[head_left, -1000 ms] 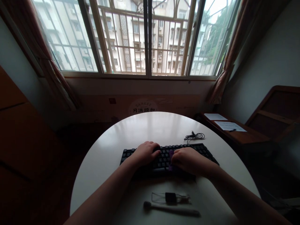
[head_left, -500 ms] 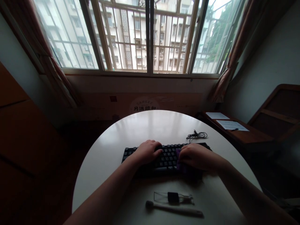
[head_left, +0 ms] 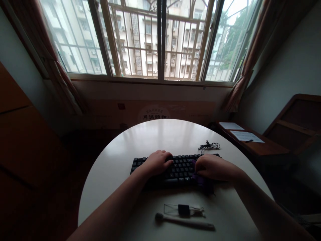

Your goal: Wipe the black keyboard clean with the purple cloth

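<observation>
The black keyboard (head_left: 178, 170) lies across the middle of the white round surface (head_left: 112, 187). Over its right part, the right hand (head_left: 213, 166) is clenched around a purple cloth (head_left: 200, 180), which drapes onto the keys. The left hand (head_left: 158, 162) rests on the left part, fingers loosely bent, thumb held apart. A coiled cable (head_left: 210, 145) sits just beyond; nearer the person lie a wire tool (head_left: 184, 210) with a black grip and a brush (head_left: 188, 223).
</observation>
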`<action>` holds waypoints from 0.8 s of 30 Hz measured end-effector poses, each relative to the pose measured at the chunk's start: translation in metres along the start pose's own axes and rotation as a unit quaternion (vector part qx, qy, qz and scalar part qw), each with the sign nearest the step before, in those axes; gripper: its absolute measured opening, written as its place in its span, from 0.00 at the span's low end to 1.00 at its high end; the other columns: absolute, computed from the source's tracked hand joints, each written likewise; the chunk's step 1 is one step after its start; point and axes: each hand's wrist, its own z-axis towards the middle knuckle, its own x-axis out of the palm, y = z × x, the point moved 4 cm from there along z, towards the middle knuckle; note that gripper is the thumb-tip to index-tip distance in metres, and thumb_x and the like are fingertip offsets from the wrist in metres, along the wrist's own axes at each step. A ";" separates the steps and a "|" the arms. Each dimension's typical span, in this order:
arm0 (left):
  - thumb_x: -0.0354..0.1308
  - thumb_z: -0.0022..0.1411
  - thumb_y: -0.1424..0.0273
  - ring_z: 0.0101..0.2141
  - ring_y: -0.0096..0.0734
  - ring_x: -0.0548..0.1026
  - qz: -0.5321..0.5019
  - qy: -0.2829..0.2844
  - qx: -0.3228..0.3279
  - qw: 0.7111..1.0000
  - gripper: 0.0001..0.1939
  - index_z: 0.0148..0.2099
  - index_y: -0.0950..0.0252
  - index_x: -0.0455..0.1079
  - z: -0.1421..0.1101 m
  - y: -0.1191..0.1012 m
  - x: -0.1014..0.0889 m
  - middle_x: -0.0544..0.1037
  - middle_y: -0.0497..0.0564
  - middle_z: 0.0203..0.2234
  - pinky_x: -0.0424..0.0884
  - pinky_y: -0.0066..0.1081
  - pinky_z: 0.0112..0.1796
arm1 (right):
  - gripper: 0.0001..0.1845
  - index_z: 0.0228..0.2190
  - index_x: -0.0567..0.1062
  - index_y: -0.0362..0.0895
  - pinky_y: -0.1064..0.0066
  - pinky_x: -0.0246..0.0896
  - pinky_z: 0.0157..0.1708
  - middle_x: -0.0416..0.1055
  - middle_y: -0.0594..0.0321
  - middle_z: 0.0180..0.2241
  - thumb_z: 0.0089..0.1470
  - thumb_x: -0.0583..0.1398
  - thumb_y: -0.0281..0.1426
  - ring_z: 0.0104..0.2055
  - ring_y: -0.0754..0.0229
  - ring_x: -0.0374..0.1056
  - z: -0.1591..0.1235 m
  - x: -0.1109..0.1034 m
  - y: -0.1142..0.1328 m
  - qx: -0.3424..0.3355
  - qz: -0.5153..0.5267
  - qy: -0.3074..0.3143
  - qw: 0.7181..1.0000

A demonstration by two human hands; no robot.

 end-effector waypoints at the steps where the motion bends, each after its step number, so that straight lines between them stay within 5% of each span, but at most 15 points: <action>1: 0.48 0.66 0.55 0.49 0.43 0.72 0.000 -0.003 0.001 1.000 0.21 0.55 0.56 0.70 0.000 0.000 0.000 0.76 0.52 0.49 0.68 0.38 0.47 | 0.09 0.30 0.81 0.46 0.72 0.57 0.34 0.78 0.62 0.30 0.49 0.59 0.29 0.32 0.59 0.70 0.002 0.001 0.003 -0.017 -0.001 -0.006 1.000; 6: 0.47 0.66 0.55 0.49 0.43 0.72 0.001 -0.010 0.002 1.000 0.21 0.55 0.56 0.70 -0.001 0.000 0.000 0.76 0.52 0.49 0.68 0.38 0.47 | 0.11 0.32 0.81 0.46 0.72 0.58 0.37 0.78 0.61 0.34 0.54 0.58 0.29 0.35 0.59 0.71 0.013 0.008 0.023 -0.073 0.007 -0.046 0.996; 16: 0.47 0.66 0.55 0.49 0.43 0.72 -0.003 0.006 0.000 1.000 0.22 0.56 0.57 0.69 0.000 -0.001 -0.001 0.76 0.53 0.49 0.68 0.39 0.47 | 0.10 0.32 0.81 0.45 0.73 0.58 0.31 0.78 0.63 0.30 0.48 0.60 0.30 0.31 0.59 0.70 -0.004 -0.005 -0.010 0.034 0.042 0.031 0.998; 24: 0.47 0.66 0.55 0.49 0.44 0.72 0.001 -0.002 -0.004 1.000 0.21 0.55 0.57 0.70 -0.001 -0.002 -0.002 0.76 0.53 0.49 0.68 0.39 0.48 | 0.10 0.34 0.81 0.47 0.71 0.60 0.39 0.79 0.62 0.35 0.54 0.58 0.30 0.37 0.58 0.71 0.013 0.008 0.022 -0.062 0.020 -0.040 0.997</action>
